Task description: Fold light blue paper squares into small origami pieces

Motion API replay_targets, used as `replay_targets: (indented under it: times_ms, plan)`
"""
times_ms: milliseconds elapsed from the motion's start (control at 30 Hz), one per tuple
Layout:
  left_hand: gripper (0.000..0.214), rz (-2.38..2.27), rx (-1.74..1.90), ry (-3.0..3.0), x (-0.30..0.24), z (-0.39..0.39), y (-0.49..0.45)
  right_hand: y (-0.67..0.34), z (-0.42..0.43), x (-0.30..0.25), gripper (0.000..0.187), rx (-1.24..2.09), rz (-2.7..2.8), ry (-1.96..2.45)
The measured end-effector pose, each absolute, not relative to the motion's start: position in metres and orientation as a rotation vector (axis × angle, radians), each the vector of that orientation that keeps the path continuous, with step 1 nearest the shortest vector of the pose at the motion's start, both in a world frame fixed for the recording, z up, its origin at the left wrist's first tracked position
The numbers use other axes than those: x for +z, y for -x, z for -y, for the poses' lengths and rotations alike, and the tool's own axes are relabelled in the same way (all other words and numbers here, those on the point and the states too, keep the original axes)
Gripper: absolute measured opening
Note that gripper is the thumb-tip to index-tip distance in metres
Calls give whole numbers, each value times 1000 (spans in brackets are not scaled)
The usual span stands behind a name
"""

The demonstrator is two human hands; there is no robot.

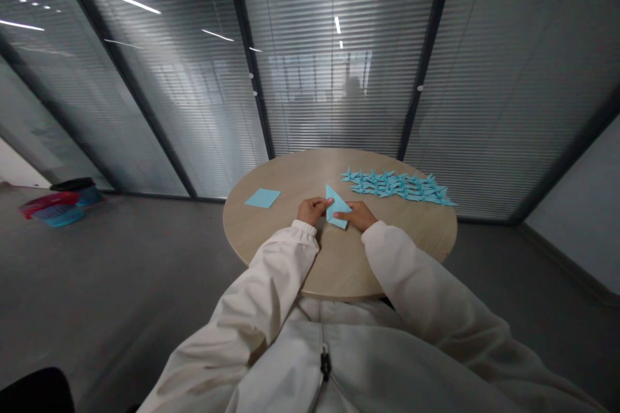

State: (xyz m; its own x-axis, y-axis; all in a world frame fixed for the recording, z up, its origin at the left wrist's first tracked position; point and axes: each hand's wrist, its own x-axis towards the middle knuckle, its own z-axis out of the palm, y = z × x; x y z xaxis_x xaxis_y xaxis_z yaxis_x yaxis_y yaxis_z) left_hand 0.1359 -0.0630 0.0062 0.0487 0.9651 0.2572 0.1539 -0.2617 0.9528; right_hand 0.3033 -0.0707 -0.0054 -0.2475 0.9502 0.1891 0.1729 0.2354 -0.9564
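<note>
A partly folded sheet of light blue paper (336, 204) is held up between my hands over the middle of the round table. My left hand (314, 209) pinches its left edge with thumb and fingers. On the right side, my right hand (359, 214) grips the paper with the thumb in front; its other fingers are partly hidden behind. To the left lies a flat square stack or sheet of the same blue paper (263, 198). Several folded blue paper cranes (397, 185) stand in rows at the table's back right.
The round wooden table (334, 271) stands against a glass wall with blinds (334, 110). On the floor at far left are a blue basket with a red liner (55, 208) and a dark-lined bin (80, 190). A black object (36, 392) shows at bottom left.
</note>
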Motion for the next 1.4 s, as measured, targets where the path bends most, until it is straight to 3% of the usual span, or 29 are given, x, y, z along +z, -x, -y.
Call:
replay_targets:
  times_ms: [867,1400]
  plan:
    - [44,-1230,1300,-1675,8,65,-134,-303,69,-7,52,1138,1548,1016]
    - [51,-1193,1199,-1662,3,61,-135,-305,67,-7,52,915,1633,1015]
